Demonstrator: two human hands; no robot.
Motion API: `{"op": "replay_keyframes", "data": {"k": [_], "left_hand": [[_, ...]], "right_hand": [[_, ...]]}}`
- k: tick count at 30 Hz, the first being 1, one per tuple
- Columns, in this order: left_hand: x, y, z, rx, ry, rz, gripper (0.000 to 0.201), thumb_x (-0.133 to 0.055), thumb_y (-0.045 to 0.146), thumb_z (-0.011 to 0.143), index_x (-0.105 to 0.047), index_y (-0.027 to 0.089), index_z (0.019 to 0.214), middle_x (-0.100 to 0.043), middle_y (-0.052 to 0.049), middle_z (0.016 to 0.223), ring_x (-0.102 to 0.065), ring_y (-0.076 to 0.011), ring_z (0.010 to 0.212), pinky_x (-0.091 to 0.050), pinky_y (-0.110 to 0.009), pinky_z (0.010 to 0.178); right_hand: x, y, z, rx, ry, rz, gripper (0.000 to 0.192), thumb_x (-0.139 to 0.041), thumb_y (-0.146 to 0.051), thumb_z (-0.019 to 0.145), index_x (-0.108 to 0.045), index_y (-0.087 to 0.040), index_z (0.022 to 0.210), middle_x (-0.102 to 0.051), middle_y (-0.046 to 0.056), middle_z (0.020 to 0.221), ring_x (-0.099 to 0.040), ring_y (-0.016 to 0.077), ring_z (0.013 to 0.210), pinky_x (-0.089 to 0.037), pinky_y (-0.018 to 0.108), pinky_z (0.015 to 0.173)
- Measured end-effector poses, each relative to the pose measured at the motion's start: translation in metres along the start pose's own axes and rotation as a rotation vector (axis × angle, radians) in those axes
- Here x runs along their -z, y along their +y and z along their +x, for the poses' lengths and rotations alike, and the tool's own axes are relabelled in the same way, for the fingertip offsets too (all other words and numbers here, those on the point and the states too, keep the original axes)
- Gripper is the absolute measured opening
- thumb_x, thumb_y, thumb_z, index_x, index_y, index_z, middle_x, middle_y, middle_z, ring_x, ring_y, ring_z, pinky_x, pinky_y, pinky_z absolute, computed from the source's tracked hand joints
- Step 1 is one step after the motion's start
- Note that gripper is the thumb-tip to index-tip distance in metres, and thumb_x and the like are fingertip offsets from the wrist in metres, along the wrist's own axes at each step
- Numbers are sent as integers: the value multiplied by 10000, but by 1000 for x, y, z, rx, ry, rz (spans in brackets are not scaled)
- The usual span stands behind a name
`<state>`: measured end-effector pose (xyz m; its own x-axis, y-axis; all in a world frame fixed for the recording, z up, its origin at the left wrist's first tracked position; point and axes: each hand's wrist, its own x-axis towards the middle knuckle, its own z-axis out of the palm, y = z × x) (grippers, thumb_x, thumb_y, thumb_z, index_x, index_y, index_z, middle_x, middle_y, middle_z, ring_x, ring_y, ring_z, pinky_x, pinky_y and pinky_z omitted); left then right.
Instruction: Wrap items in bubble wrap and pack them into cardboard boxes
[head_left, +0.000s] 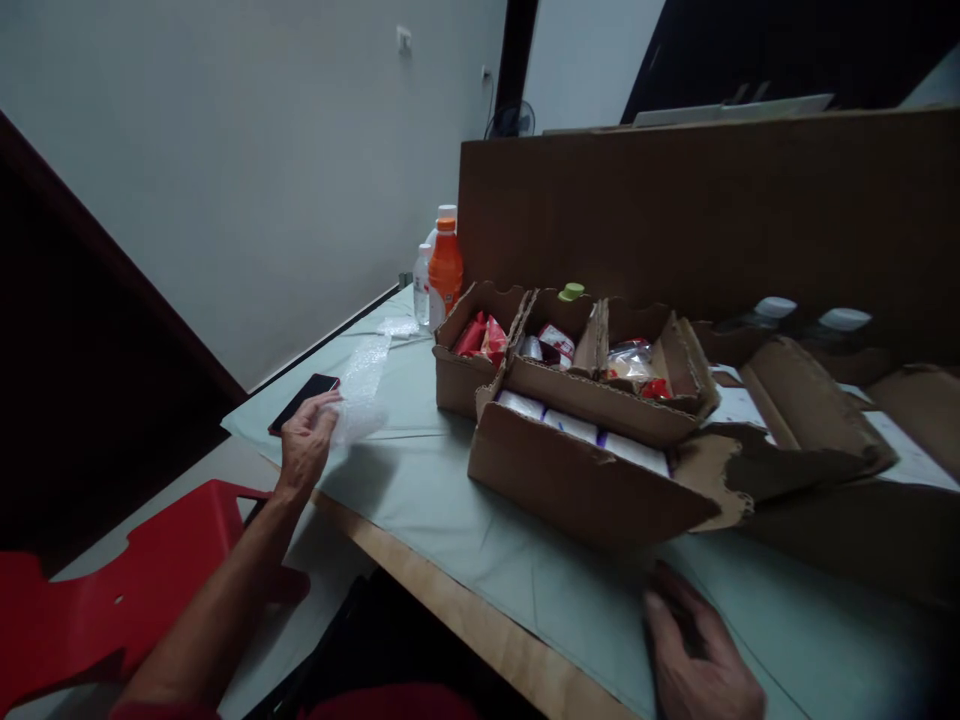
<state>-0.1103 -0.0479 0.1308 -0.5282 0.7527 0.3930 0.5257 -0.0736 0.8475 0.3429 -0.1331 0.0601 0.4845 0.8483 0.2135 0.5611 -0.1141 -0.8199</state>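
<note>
My left hand [309, 435] is at the table's left end, its fingers closed on the near end of a strip of clear bubble wrap [365, 372]. The wrap's lower part looks slightly blurred and casts a shadow on the cloth. Just beyond that hand lies a dark phone [304, 398], flat on the table. My right hand [697, 645] rests at the table's front edge, holding nothing, with thumb and forefinger apart. In front of it stands a cardboard box [585, 485] with white packets [570, 426] inside.
Behind are cardboard compartments with red packets [480, 337] and a clear-wrapped packet [630, 360]. An orange bottle [445, 268] and a clear bottle [421, 285] stand back left. More boxes [817, 395] fill the right. A tall cardboard panel [697, 215] rises behind. A red chair [180, 550] is left.
</note>
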Motion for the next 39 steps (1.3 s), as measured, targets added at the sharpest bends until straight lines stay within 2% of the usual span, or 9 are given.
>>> {"op": "replay_keyframes", "data": {"k": [3,6,9,12,18,25,31,34,39], "left_hand": [[-2,33,-34,269,-237,-418,367,-665,394,756,-743,140,1009,-740,-52,860,-676,-190,764,-509,-257,676],[-22,57,-72,456,-443,-563,345,-761,384,660,-746,136,899,-689,-14,698,-614,-147,617,-450,-221,579],[-47,70,-106,568,-574,-617,319,-781,386,632,-731,136,822,-654,1,643,-558,-118,562,-402,-206,539],[-65,75,-132,652,-698,-630,310,-785,375,611,-715,134,793,-641,10,638,-512,-99,544,-374,-201,526],[-74,79,-145,671,-932,-585,225,-760,327,613,-666,143,700,-576,40,592,-454,-80,525,-323,-199,517],[-79,72,-141,581,-1019,-611,283,-800,361,682,-745,141,851,-681,4,739,-538,-108,640,-373,-213,623],[-76,68,-149,659,-1023,-676,449,-869,471,671,-753,135,945,-739,-63,888,-626,-181,783,-449,-275,763],[-73,66,-152,687,-1041,-685,399,-872,448,669,-740,121,855,-709,-46,800,-595,-155,709,-425,-255,690],[-70,67,-154,846,-1039,-777,432,-900,426,579,-720,112,815,-652,-22,706,-569,-128,609,-413,-236,600]], "right_hand": [[8,-17,-18,160,124,3,334,-550,-452,933,-716,-195,1068,-736,113,1125,-683,321,1079,-506,464,981],[3,-37,-42,503,25,50,237,-583,-309,961,-676,-217,1159,-728,91,1127,-694,256,1043,-534,391,943],[-10,-55,-61,774,-204,-10,502,-627,-265,940,-509,-204,1425,-621,149,1372,-630,287,1205,-530,429,971],[-19,-64,-66,827,-291,-112,632,-600,-218,943,-378,-194,1534,-486,192,1521,-553,326,1311,-514,490,982],[-15,-63,-59,716,-288,61,345,-550,-148,954,-650,-258,1265,-723,77,1195,-685,228,1068,-541,382,915],[-18,-61,-58,-45,-345,523,277,-645,-414,897,-731,-196,1042,-744,38,875,-674,175,731,-560,279,659],[-18,-58,-60,-356,-425,825,379,-683,-516,842,-685,-180,1018,-685,34,785,-573,146,577,-490,263,499],[-11,-46,-61,-348,-426,704,471,-663,-548,857,-655,-177,1148,-721,74,911,-623,167,628,-526,290,538],[17,-39,-66,-10,-196,261,385,-605,-468,933,-667,-204,1207,-712,127,1172,-681,237,1032,-569,350,828]]}}
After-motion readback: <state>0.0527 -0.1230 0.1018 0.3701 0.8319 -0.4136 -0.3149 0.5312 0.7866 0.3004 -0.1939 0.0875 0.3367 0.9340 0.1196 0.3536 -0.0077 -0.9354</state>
